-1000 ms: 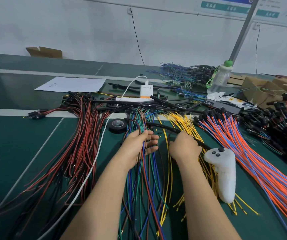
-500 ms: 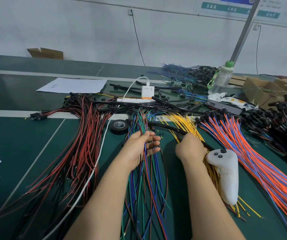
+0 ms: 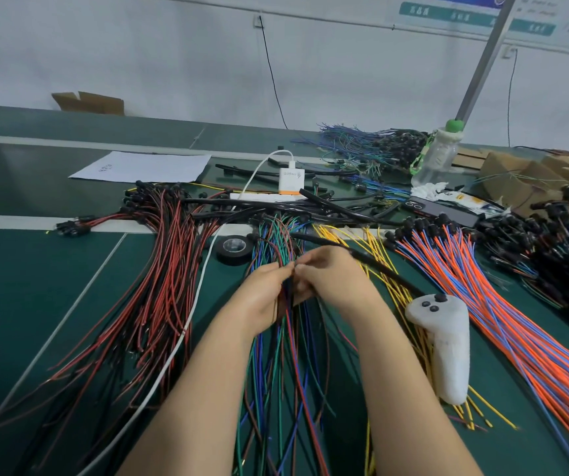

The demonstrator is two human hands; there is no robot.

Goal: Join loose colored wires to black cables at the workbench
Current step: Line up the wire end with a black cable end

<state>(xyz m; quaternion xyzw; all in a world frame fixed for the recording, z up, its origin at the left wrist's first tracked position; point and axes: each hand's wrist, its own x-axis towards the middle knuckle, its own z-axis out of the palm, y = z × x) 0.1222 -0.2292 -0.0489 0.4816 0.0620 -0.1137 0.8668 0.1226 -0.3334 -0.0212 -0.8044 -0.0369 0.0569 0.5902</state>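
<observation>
A bundle of mixed green, blue, red and brown wires (image 3: 278, 365) runs down the middle of the green bench. My left hand (image 3: 262, 297) and my right hand (image 3: 331, 280) meet above it, fingertips together, pinching a few of these wires between them. A long black cable (image 3: 384, 269) passes from under my right hand out to the right. Yellow wires (image 3: 375, 249) lie just right of my hands, orange and blue wires (image 3: 503, 304) farther right, red and black wires (image 3: 159, 286) on the left.
A white controller (image 3: 446, 345) lies right of my right forearm. A roll of black tape (image 3: 234, 248) sits left of the mixed bundle. A white charger (image 3: 290, 182), loose black cables (image 3: 310, 209), a bottle (image 3: 437, 156) and cardboard boxes (image 3: 523, 182) stand behind.
My right hand has moved left from the yellow wires to meet my left hand over the mixed bundle. Both hands now pinch wires together. The view has tilted slightly.
</observation>
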